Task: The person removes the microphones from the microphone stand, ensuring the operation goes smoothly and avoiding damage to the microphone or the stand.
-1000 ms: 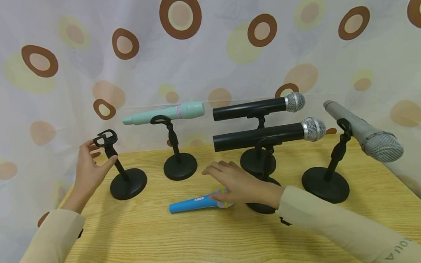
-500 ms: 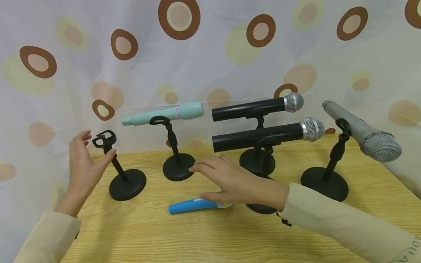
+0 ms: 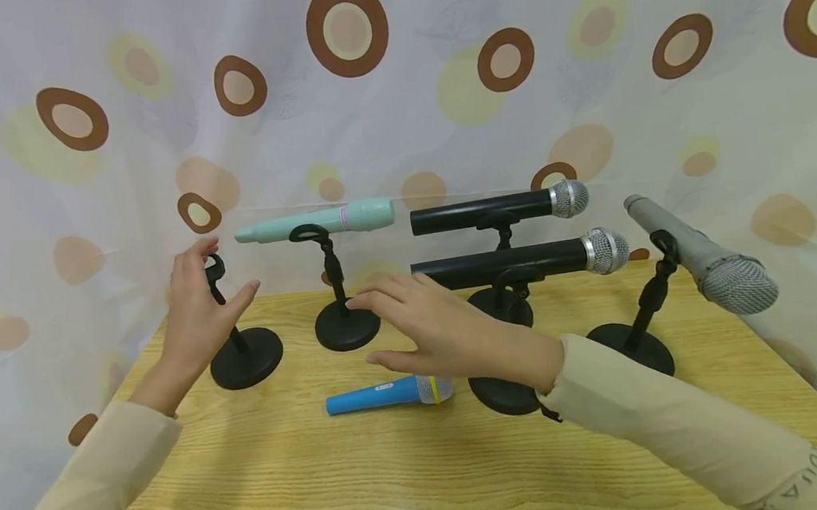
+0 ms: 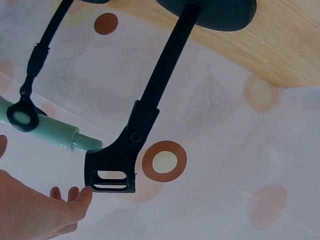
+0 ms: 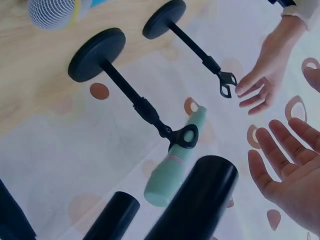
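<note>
My left hand (image 3: pixel 197 312) is raised at the black microphone stand (image 3: pixel 247 357) on the left, thumb and fingers apart. In the head view it covers part of the stand's bare clip (image 4: pixel 111 171); in the left wrist view the fingertips lie close beside that clip, and contact is hard to tell. Fingers loosely bent, my right hand (image 3: pixel 443 324) hovers over the table with nothing in it. Just below it a blue microphone (image 3: pixel 372 396) with a grey mesh head lies on the wood. A mint-green microphone (image 3: pixel 315 221) rests in the clip of another stand (image 3: pixel 347 324).
Two black microphones (image 3: pixel 480 212) with silver heads sit on stands behind my right hand. A grey microphone (image 3: pixel 704 256) tilts on its stand at the right. The wooden table (image 3: pixel 311 487) ends at a dotted curtain (image 3: pixel 398 128).
My left hand drew slightly left with its fingers spreading, then came right, in front of the clip. My right hand rose and moved left, uncovering the blue microphone's head.
</note>
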A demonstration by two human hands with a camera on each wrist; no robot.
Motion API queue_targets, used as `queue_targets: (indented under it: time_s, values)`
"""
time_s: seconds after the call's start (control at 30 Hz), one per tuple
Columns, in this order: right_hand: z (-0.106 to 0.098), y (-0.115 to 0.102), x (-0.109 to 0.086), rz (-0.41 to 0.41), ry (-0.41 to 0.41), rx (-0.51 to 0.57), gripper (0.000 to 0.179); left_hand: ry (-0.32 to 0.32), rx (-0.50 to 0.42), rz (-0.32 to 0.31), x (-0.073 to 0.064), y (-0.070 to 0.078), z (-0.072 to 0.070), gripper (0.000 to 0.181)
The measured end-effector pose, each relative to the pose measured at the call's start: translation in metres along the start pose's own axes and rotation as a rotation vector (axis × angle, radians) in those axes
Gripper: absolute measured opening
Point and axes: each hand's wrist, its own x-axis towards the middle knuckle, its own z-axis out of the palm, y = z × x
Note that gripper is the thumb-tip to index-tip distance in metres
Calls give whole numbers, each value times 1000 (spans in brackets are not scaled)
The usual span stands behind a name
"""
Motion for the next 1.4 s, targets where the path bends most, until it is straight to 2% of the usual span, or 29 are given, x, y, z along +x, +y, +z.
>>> queue_targets:
  time_s: [0.27, 0.53, 0.7, 1.03, 1.2, 1.4]
  values:
    - [-11, 8, 15, -22, 65, -67, 49, -55, -1, 62, -1, 8, 19, 66]
    - [-18, 29, 26, 38, 71, -54, 49, -140, -16, 30, -4, 13, 39, 65]
    - [-21, 42, 32, 74, 83, -76, 50, -196, -47, -14, -6, 14, 54, 66]
    - [-27, 58, 44, 166, 30, -80, 52, -293, -152, -150, -5, 13, 83, 64]
    - [-32, 62, 51, 224, -15, -87, 52, -311, -173, -211, -1, 9, 100, 63]
    - [-34, 70, 61, 294, -58, -137, 54, -301, -176, -265, 6, 6, 117, 62]
